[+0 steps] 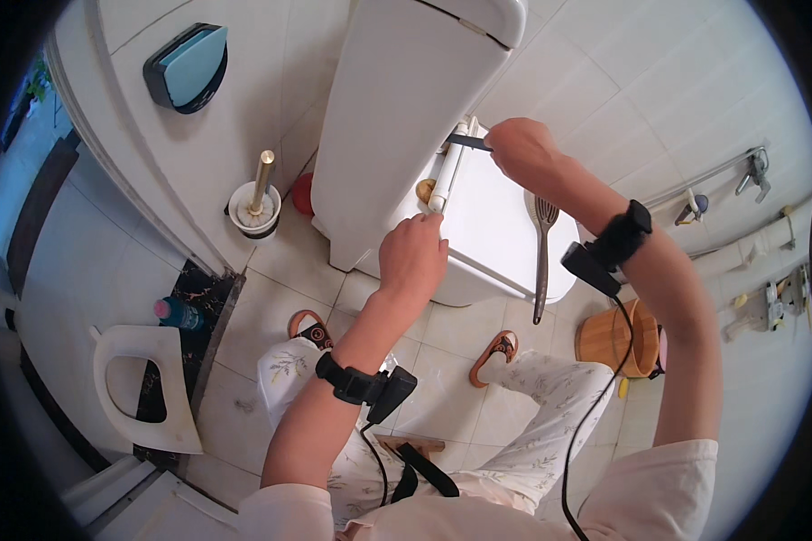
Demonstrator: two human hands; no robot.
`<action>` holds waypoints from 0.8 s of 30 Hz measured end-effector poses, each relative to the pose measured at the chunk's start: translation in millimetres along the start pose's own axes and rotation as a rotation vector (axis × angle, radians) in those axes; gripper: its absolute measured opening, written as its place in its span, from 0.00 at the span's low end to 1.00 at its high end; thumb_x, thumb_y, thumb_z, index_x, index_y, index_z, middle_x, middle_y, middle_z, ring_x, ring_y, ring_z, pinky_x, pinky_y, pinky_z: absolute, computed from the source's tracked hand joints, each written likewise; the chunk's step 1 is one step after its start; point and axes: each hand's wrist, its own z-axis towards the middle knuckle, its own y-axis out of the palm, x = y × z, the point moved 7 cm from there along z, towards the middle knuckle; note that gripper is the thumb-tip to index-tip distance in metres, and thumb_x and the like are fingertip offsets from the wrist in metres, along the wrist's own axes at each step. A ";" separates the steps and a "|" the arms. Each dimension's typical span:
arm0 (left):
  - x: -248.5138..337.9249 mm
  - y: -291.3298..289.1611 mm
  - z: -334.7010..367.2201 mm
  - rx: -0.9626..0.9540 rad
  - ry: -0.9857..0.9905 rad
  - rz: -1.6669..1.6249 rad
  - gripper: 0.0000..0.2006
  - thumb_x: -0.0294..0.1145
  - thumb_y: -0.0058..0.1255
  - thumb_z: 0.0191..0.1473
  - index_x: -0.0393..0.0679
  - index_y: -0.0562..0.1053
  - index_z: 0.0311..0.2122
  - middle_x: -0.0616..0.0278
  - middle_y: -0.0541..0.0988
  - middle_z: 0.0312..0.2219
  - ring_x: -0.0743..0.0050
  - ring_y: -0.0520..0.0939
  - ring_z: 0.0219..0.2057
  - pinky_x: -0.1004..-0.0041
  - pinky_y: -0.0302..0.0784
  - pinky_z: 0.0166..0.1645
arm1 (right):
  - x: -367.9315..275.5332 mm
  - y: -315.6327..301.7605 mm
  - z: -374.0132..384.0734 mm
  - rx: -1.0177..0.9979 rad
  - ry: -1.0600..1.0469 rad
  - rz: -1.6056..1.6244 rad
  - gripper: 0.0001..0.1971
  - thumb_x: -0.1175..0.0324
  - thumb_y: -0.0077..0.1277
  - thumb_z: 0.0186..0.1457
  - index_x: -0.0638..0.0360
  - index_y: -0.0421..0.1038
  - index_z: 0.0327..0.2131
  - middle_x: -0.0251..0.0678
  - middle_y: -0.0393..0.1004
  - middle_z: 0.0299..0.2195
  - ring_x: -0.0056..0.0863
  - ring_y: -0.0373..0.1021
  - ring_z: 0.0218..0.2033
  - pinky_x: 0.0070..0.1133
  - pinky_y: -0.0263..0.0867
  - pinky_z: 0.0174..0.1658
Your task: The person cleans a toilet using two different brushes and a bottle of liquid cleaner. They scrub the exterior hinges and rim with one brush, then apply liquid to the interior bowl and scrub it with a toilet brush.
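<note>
A white tube lies along the back of a low white lid-like surface. My left hand is closed on the tube's near end. Beyond it, my right hand grips a dark, flat, narrow tool, which crosses the tube's far part; its exact kind is unclear. Beside the tube sits a small round brownish thing. To the right, a slotted spatula rests on the white surface, its handle jutting past the front edge.
A tall white cabinet-like body rises behind the lid. Left of it stand a toilet brush in its holder and a red round object. A wooden bucket is at right; a white stool and bottle are at left.
</note>
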 end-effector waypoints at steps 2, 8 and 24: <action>2.9 1.3 1.8 -0.012 0.009 -0.014 0.15 0.28 0.52 0.43 0.38 0.70 0.39 0.52 0.74 0.33 0.55 0.75 0.35 0.64 0.71 0.39 | 6.0 -6.1 -6.0 0.086 0.005 0.071 0.04 0.76 0.46 0.40 0.63 0.72 0.19 0.46 0.72 0.20 0.42 0.70 0.25 0.30 0.66 0.28; 0.9 14.1 3.0 -0.031 -0.012 -0.025 0.14 0.28 0.52 0.43 0.38 0.70 0.38 0.52 0.74 0.32 0.54 0.75 0.35 0.63 0.71 0.39 | -3.3 26.5 40.4 0.212 0.095 -0.012 0.06 0.77 0.45 0.40 0.62 0.72 0.18 0.47 0.72 0.21 0.42 0.71 0.25 0.30 0.67 0.27; -12.8 -4.3 8.4 0.078 -0.027 -0.046 0.14 0.29 0.52 0.42 0.40 0.70 0.38 0.53 0.75 0.33 0.55 0.75 0.36 0.64 0.71 0.40 | 5.6 -8.5 25.9 0.258 -0.074 -0.090 0.06 0.74 0.46 0.41 0.59 0.73 0.19 0.42 0.73 0.21 0.39 0.71 0.25 0.28 0.67 0.27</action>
